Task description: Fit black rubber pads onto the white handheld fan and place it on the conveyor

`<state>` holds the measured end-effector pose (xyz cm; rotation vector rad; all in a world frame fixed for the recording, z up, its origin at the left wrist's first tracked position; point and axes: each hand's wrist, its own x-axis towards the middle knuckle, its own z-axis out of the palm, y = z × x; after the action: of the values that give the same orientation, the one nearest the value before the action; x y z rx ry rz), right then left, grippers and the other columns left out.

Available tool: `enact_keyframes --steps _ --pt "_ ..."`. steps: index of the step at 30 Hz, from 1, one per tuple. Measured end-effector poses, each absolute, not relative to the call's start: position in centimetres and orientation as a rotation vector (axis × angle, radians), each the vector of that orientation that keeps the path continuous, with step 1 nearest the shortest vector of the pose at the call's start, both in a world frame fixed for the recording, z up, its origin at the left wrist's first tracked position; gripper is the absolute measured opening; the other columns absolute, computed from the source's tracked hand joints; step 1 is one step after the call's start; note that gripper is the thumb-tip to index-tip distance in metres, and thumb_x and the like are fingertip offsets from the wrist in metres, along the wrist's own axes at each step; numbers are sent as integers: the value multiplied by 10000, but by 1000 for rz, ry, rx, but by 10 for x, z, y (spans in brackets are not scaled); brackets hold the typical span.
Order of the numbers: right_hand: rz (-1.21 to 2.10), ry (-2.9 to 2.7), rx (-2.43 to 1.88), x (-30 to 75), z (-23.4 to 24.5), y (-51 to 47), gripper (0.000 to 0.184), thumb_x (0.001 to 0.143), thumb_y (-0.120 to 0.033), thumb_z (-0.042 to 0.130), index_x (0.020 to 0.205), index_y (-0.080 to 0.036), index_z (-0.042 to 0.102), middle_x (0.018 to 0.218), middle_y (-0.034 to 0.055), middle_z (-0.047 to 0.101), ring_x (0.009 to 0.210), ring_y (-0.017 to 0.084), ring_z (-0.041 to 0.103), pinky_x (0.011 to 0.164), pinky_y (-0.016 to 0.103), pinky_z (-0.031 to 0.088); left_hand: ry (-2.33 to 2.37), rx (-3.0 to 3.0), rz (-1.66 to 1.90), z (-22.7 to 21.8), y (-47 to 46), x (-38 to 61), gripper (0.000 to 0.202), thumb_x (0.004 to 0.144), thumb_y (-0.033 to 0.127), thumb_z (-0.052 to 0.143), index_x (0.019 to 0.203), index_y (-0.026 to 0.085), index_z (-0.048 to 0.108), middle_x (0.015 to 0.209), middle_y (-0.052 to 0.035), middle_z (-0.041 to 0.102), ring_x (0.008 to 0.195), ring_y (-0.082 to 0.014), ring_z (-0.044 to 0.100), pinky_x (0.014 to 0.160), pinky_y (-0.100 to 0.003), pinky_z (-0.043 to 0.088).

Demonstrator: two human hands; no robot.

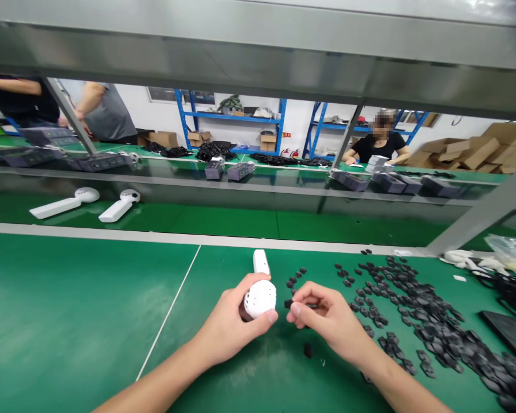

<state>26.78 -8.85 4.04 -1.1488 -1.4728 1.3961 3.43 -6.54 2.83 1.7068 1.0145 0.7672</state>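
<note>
White handheld device (260, 298) held close to a tiny black piece

Left hand (227, 324) curls its fingers tight around the round, holey head of the device. The device sits near the middle of the green mat (77, 310), and its white handle (261, 261) points away from the person. Just to its right, the right hand (333, 324) has its thumb and finger pressed together on a small black piece (288, 303). It looks like rubber, but it is too small to be sure.

That piece is tiny, so a loose pinch could drop it. It could then get lost among the others. The smooth, round head could also slip if the left fingers go slack.

There is one device in the hand, and two more white devices (64, 203) lie far beyond it. One lone black piece (308, 350) sits just below it. To its right is a big spread of black pieces (408, 310), too many to count.
</note>
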Motion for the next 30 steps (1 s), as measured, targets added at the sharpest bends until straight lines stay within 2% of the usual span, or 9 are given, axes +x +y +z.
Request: enact_keyframes --steps 6,11,14,20,26,30 --pt "1446 -1461 -1144 260 34 -92 208 924 -375 727 866 -183 671 780 8 694 696 137 614 652 241 493 924 1799 739 21 -75 46 433 859 196 691 1223 286 474 1056 -4 543 861 -174 541 754 -281 456" --pt "1434 -1531 -1236 257 34 -92 186 910 -338 723 830 -180 668 763 -6 680 632 114 573 573 212 426 908 1909 754 19 -79 48 488 905 158 632 1325 336 459 1171 -17 514 983 -194 553 886 -320 456" --pt "1399 -1552 -1286 256 37 -93 201 891 -339 736 798 -176 667 758 -4 693 644 117 581 589 209 431 908 1914 783 13 -80 50 484 916 155 620 1331 353 470 1168 -12 508 983 -190 559 885 -312 457" --pt "1190 -1719 -1427 256 35 -92 263 878 -353 743 702 -181 652 631 -23 682 548 101 516 519 210 356 927 1954 768 9 -79 53 516 886 98 606 1326 337 479 1177 -21 508 973 -188 559 872 -308 456" --pt "1039 -1801 -1476 259 33 -88 249 917 -317 687 705 -199 634 640 -34 693 543 107 534 523 220 353 944 1987 785 9 -75 57 469 869 91 590 1274 306 490 1115 -17 507 954 -190 555 874 -319 465" --pt "1026 -1834 -1460 262 31 -88 259 934 -349 680 724 -209 624 656 -40 689 569 119 538 550 230 363 948 1993 800 11 -76 59 449 867 104 579 1267 294 499 1122 -27 520 961 -199 560 882 -333 469"
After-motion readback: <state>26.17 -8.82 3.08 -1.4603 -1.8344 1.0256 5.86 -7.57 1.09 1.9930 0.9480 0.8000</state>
